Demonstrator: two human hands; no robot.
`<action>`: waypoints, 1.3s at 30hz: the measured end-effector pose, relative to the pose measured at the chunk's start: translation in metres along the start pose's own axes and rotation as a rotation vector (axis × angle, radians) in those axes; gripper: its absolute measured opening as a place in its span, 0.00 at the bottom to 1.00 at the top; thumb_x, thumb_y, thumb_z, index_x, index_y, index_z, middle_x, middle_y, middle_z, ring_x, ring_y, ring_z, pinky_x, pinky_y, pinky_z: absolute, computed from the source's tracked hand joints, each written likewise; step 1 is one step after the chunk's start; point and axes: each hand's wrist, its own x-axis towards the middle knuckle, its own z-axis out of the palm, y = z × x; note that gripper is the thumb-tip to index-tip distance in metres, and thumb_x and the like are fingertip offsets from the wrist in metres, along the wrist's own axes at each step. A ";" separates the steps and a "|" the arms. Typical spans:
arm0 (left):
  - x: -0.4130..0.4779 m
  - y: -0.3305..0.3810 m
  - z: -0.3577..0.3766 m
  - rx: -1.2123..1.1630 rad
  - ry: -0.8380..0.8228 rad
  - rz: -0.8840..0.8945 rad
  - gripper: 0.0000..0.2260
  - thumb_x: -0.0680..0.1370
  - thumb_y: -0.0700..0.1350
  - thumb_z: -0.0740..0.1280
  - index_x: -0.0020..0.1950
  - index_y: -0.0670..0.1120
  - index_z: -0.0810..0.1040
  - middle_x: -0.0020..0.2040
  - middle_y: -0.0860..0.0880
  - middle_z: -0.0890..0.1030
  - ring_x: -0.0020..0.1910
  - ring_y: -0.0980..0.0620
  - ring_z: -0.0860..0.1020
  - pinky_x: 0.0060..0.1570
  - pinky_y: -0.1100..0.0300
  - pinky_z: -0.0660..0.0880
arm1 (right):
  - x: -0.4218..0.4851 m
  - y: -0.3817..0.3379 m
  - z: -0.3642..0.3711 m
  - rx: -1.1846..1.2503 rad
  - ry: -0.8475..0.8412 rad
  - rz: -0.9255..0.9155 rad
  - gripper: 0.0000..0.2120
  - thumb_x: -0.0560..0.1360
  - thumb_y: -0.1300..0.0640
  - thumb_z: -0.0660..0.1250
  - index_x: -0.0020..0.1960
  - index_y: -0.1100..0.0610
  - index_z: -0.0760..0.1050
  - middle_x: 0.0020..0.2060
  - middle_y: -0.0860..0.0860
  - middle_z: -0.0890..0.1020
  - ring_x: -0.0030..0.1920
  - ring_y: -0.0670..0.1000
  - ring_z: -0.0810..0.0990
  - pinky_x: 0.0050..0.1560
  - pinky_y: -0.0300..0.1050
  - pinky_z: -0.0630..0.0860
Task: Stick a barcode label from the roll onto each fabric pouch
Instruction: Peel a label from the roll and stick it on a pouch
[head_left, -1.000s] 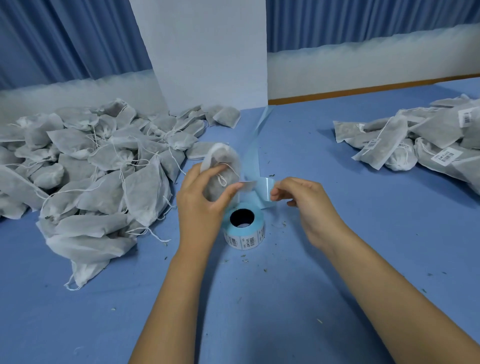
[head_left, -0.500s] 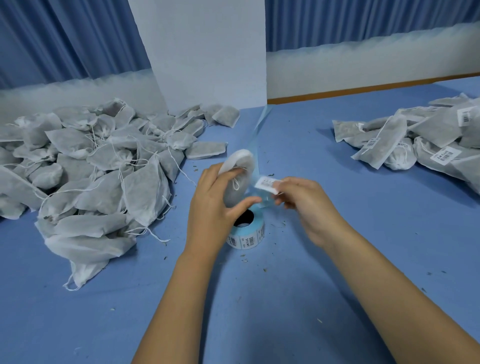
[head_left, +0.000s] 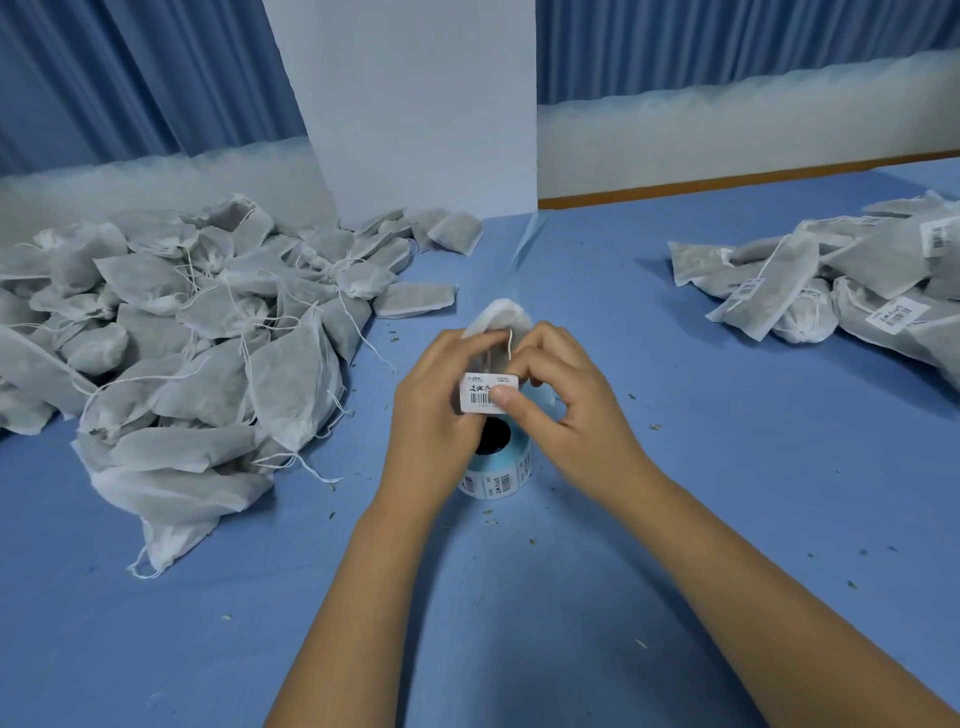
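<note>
**Label brought flat onto the pouch, hands closed in together**

Head view. Shifted since half a second ago: label (head_left: 480, 395) no longer dangling from the right fingertips beside the pouch (head_left: 501, 317), now flat against its near face; both hands drawn closer, meeting just above the roll (head_left: 498, 480).

Hidden or unclear: lower half of the pouch behind the hands and the label; right end of the label under the right thumb; top of the roll partly behind the hands; print above the barcode too small to read. Both heaps cut off by the frame edges.

Pouch held up off the table (head_left: 675, 519), long axis running up and away, rounded end on top. Label lying crosswise, long axis left to right, barcode along its lower edge.

Left hand (head_left: 436, 415) curled round the pouch's left side, gripping it. Right hand (head_left: 566, 410) pinching the pouch, thumb pressed on the label, fingers bent over the upper edge.

Counted: one pouch in hand, one label on it, one roll. Bare heap (head_left: 208, 332) at left, too many to count. Labelled heap (head_left: 857, 291) at right, at least three barcodes showing.
</note>
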 end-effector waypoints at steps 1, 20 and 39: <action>0.000 0.000 0.001 0.001 -0.013 0.010 0.20 0.71 0.33 0.66 0.61 0.46 0.79 0.52 0.61 0.77 0.52 0.65 0.75 0.50 0.74 0.68 | 0.000 0.001 0.001 -0.013 0.021 0.017 0.08 0.74 0.58 0.65 0.39 0.61 0.74 0.39 0.53 0.72 0.44 0.51 0.71 0.49 0.49 0.69; -0.002 0.004 0.003 -0.085 -0.050 -0.014 0.16 0.77 0.35 0.68 0.63 0.47 0.78 0.54 0.60 0.78 0.53 0.62 0.77 0.53 0.64 0.74 | 0.000 0.019 0.000 -0.281 0.328 0.126 0.13 0.67 0.47 0.74 0.32 0.48 0.71 0.33 0.44 0.73 0.37 0.48 0.73 0.46 0.41 0.65; 0.002 0.001 0.004 -0.461 0.149 -0.440 0.18 0.74 0.37 0.73 0.58 0.55 0.75 0.37 0.53 0.83 0.36 0.59 0.80 0.39 0.69 0.75 | 0.003 0.017 -0.004 0.514 0.291 0.393 0.03 0.73 0.63 0.71 0.40 0.58 0.81 0.34 0.48 0.84 0.36 0.45 0.80 0.39 0.37 0.77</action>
